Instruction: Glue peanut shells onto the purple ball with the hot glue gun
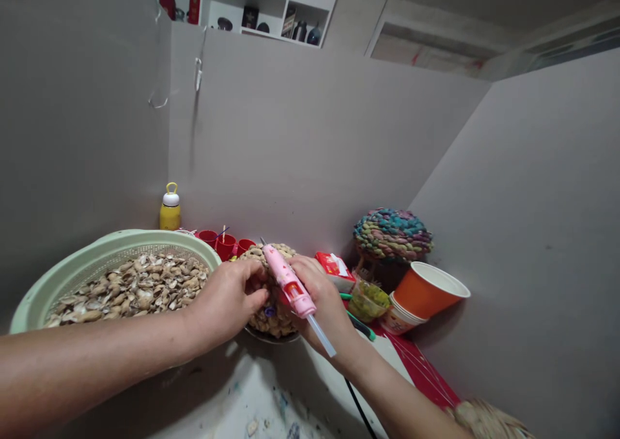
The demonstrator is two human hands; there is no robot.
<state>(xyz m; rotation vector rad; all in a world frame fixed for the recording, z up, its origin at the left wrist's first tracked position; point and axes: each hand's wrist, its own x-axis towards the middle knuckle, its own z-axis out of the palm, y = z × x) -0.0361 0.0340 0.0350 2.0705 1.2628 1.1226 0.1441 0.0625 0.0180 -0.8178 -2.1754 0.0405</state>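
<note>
My right hand is closed round a pink hot glue gun. Its metal nozzle points up and away, and a clear glue stick sticks out of its back end. Behind the gun is a rounded piece covered in peanut shells, partly hidden by both hands. It sits in a dark-rimmed dish. My left hand is at the left side of this piece, thumb and fingers curled against it; some fingertips are out of sight. A small purple thing shows on the shells near my left thumb.
A green basket of loose peanut shells stands left. Behind are a yellow bottle and red cups. To the right are a red box, a glass bowl, orange paper cups and a colourful shell-covered dome. Grey panels surround the table.
</note>
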